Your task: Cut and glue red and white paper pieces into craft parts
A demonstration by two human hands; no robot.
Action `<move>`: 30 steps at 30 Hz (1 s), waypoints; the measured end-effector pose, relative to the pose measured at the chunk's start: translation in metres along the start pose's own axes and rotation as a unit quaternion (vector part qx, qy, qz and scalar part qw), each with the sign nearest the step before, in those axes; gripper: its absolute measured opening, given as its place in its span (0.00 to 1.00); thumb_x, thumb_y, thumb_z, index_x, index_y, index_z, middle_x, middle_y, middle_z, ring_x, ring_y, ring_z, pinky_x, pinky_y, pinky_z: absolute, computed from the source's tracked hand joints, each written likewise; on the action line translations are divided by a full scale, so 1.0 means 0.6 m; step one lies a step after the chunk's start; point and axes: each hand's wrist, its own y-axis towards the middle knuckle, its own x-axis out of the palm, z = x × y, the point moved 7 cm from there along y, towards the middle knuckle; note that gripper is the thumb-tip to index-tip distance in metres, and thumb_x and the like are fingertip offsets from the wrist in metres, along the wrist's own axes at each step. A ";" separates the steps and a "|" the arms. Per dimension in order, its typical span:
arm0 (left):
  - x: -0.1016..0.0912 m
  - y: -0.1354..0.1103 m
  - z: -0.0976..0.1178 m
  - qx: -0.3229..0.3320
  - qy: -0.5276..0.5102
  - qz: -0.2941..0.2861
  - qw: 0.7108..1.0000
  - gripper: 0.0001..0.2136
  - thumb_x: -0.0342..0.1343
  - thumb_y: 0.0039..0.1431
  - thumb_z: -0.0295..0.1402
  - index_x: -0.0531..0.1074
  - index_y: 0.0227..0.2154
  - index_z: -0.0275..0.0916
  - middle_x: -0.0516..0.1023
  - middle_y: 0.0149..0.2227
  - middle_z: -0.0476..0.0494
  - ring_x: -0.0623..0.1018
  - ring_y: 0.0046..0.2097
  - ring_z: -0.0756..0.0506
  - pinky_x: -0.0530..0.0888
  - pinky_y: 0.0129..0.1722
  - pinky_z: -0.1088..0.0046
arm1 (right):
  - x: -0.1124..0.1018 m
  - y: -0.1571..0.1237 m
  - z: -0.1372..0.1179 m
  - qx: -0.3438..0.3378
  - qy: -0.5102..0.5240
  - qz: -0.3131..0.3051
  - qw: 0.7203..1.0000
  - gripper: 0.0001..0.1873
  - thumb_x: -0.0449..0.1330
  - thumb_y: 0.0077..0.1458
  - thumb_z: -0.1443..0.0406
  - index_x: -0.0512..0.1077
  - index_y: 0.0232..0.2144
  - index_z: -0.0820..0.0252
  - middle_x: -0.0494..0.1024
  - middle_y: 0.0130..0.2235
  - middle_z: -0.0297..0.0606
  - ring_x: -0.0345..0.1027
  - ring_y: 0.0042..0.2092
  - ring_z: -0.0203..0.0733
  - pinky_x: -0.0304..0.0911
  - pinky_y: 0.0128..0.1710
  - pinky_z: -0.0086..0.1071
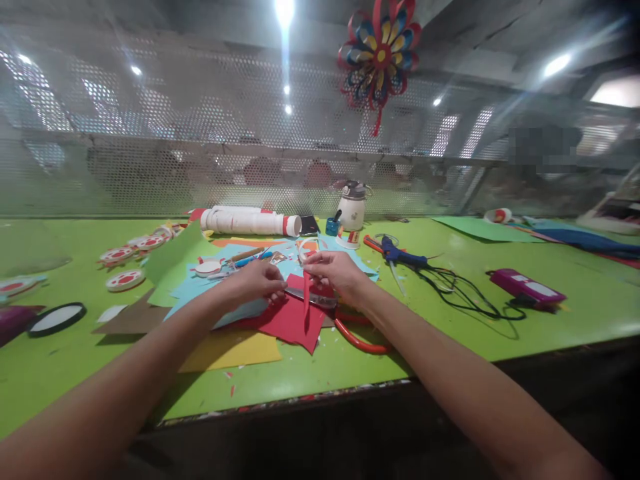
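My left hand point(260, 280) and my right hand point(334, 270) meet over a pile of coloured paper on the green table point(450, 313). Both hands have their fingers pinched together. A thin red paper strip point(306, 303) hangs down from my right hand's fingers. My left hand's fingertips touch the same small piece near its top. Under the hands lie a red paper sheet point(290, 323), light blue paper point(200, 293) and a yellow sheet point(235, 350). Scissors with red handles point(350, 330) rest on the red sheet, blades pointing left beneath my hands.
A white roll point(250, 221) and a white glue pot point(353, 207) stand at the back. A blue glue gun point(400, 253) with black cable lies right, then a purple box point(525, 287). Red-and-white paper discs point(125, 257) sit left. A paper pinwheel point(379, 53) hangs on the mesh wall.
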 end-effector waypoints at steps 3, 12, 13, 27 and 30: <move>-0.006 -0.009 0.005 0.025 0.075 0.018 0.997 0.08 0.63 0.40 0.37 0.73 0.19 0.37 0.76 0.20 0.47 0.74 0.26 0.45 0.67 0.28 0.70 | -0.011 0.004 -0.007 -0.006 0.007 0.014 1.000 0.10 0.69 0.40 0.69 0.73 0.28 0.64 0.73 0.19 0.30 0.60 0.19 0.29 0.58 0.20 0.26; -0.044 0.001 0.039 0.109 0.108 0.141 0.978 0.10 0.52 0.53 0.37 0.73 0.26 0.36 0.78 0.26 0.42 0.77 0.28 0.45 0.72 0.29 0.69 | -0.021 0.012 -0.007 -0.034 0.039 0.028 0.998 0.12 0.70 0.38 0.69 0.73 0.29 0.63 0.74 0.20 0.30 0.62 0.19 0.30 0.59 0.20 0.27; -0.040 0.002 0.044 0.130 0.104 0.144 0.976 0.10 0.50 0.55 0.36 0.73 0.29 0.36 0.79 0.28 0.42 0.77 0.29 0.45 0.74 0.30 0.69 | -0.018 0.011 -0.006 -0.040 0.043 0.026 0.998 0.13 0.71 0.37 0.68 0.74 0.29 0.63 0.73 0.19 0.29 0.63 0.20 0.31 0.60 0.21 0.27; 0.036 -0.142 0.107 0.552 0.410 0.224 0.691 0.13 0.49 0.61 0.22 0.67 0.48 0.38 0.76 0.41 0.37 0.75 0.46 0.41 0.75 0.46 0.58 | 0.048 -0.017 0.007 -0.012 0.105 -0.064 0.992 0.23 0.73 0.34 0.61 0.72 0.34 0.61 0.70 0.22 0.27 0.65 0.25 0.33 0.62 0.27 0.29; 0.038 -0.158 0.114 0.574 0.416 0.227 0.668 0.12 0.49 0.61 0.23 0.68 0.47 0.36 0.78 0.40 0.36 0.76 0.45 0.40 0.76 0.44 0.60 | 0.056 -0.024 0.005 -0.009 0.068 -0.069 0.995 0.25 0.72 0.34 0.58 0.70 0.35 0.60 0.68 0.22 0.27 0.65 0.25 0.33 0.64 0.28 0.31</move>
